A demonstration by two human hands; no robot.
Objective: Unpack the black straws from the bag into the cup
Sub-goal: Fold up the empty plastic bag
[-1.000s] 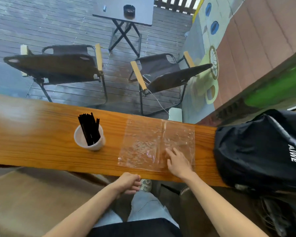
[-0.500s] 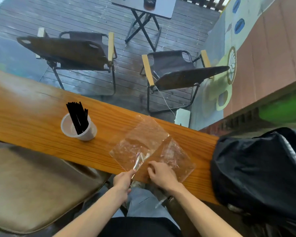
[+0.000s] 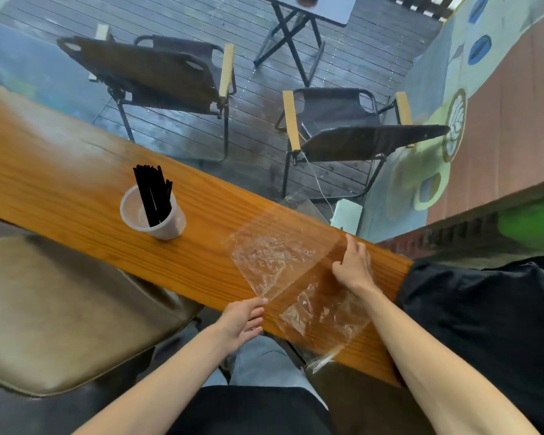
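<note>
A bundle of black straws (image 3: pixel 153 194) stands in a translucent white cup (image 3: pixel 167 222) on the wooden counter (image 3: pixel 60 180). To its right a clear, crumpled plastic bag (image 3: pixel 274 255) lies flat and empty across the counter. My left hand (image 3: pixel 244 318) pinches the bag's near corner at the counter's front edge. My right hand (image 3: pixel 354 265) holds the bag's right side, fingers over the film. The bag's lower part (image 3: pixel 324 315) hangs past the front edge.
A black backpack (image 3: pixel 484 315) sits at the counter's right end, close to my right arm. A tan padded seat (image 3: pixel 60 309) is below the counter on the left. Two folding chairs (image 3: pixel 336 130) and a small table stand on the deck beyond.
Both hands moved apart along the bag: the right hand went up to its far right side, the left keeps the near corner. The bag is spread wider. My view shifted.
</note>
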